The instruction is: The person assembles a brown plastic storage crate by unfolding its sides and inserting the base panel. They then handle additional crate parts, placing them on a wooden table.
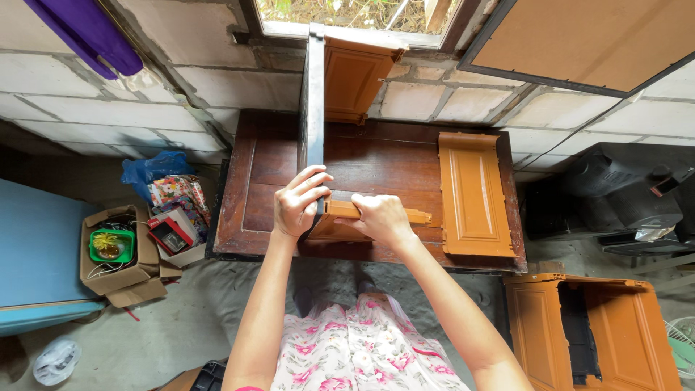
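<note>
- the left hand [298, 203] is wrapped tight around a long dark grey bar [313, 108], fingers curled over its near end; the bar runs from the hand away toward the window ledge at the top of the view.
- the right hand [381, 219] is closed down on a small orange plastic panel [340, 221], palm and fingers pressing on its top edge just beside the bar.
- that orange panel sits at the near middle of the dark brown wooden tabletop [376, 163], touching the bar's lower end, with a ribbed orange edge sticking out to the right of the right hand.
- a larger orange moulded panel [472, 194] lies flat on the right side of the tabletop, apart from both hands.
- another orange door-shaped panel [353, 78] leans upright against the block wall behind the table, right of the bar.
- an orange plastic cabinet frame [590, 333] lies on the floor at lower right.
- a cardboard box [119, 257] with a green tub stands on the floor at left.
</note>
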